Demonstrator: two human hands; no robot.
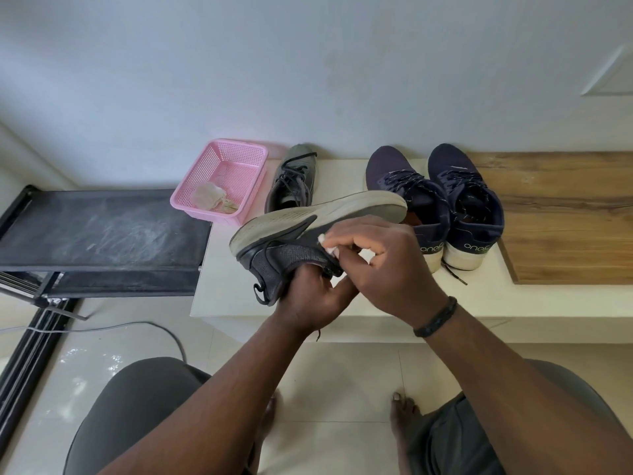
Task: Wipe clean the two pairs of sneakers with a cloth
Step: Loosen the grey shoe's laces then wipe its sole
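Dark grey mesh sneaker w/ pale worn sole (308, 234) is held up off the white tabletop (342, 303), tipped on its side so the sole faces away from the person. Its long axis runs left-to-right and slightly up: heel at left, toe at right, toe end overlapping the navy pair in view.

Left hand (308, 296) grips it from below, fingers pushed into the collar/opening near the heel. Right hand (380, 262) sits on the near side of the upper, fingers curled & pinching a small white cloth (325, 243) against the mesh just under the sole edge, approx. mid-length. Most of the cloth is hidden inside the fist.

Judgement: wiping stroke should follow the shoe's long axis; right hand is the working one and is nearer the toe end, left only steadies.

Matching grey lace-up sneaker (294, 181) stands on the tabletop behind, next to a pink perforated plastic basket (222, 180) w/ a crumpled pale rag inside. Pair of navy knit sneakers w/ white soles (435, 200) stands to the right, heels toward the person, touching each other.
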